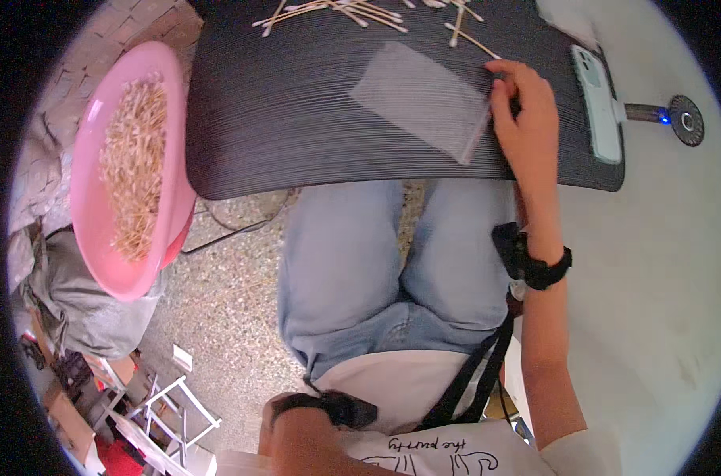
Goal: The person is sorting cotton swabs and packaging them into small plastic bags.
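My right hand [527, 111] rests over the right part of a black ribbed tabletop [281, 119]. Its fingers are bent and its thumb stands a little apart, with dark tabletop showing between them; I see nothing held. One cotton swab [473, 41] ends right at the index finger. Just left of the thumb, a small clear plastic bag [424, 99] lies flat and slanted. More cotton swabs [336, 12] are scattered along the far edge. My left forearm, with a black wristband [324, 408], is bent at the bottom; the left hand itself is out of sight.
A pink basin [174, 119] filled with many cotton swabs stands left of the table. A pale phone [597, 103] lies at the table's right edge, beside a round black device [686, 120] with a blue light. A grey sack [98, 309] and a white folding frame [182, 412] are on the left.
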Available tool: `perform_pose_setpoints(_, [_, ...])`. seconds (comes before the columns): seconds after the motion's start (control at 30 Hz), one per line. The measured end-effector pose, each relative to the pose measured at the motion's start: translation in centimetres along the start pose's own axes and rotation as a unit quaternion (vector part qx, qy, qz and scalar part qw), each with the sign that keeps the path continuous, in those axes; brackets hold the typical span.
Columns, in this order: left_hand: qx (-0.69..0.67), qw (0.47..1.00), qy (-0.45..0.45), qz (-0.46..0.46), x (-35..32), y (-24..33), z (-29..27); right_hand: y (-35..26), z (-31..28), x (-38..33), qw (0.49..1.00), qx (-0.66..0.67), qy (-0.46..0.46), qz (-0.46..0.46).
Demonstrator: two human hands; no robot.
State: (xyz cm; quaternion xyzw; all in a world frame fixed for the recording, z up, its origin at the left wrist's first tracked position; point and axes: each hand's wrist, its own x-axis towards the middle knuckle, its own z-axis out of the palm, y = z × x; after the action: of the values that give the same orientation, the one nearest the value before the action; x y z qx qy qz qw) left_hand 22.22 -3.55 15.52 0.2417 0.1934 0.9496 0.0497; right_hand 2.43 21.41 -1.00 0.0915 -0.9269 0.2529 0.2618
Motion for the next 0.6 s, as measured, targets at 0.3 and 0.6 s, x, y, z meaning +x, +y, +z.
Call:
perform_pose_setpoints(0.3, [-0.030, 0.997, -0.058, 0.034, 2.4, -5.8, -1.8, -0.3, 0.2, -0.1, 0.999, 0.017, -0.011, 0.025])
perform_pose_setpoints(0.6, [-0.159, 0.905, -0.363, -0.153, 3.4, -6.7, -9.7, -0.4, 0.0, 0.1, 0.999, 0.015, -0.010, 0.035])
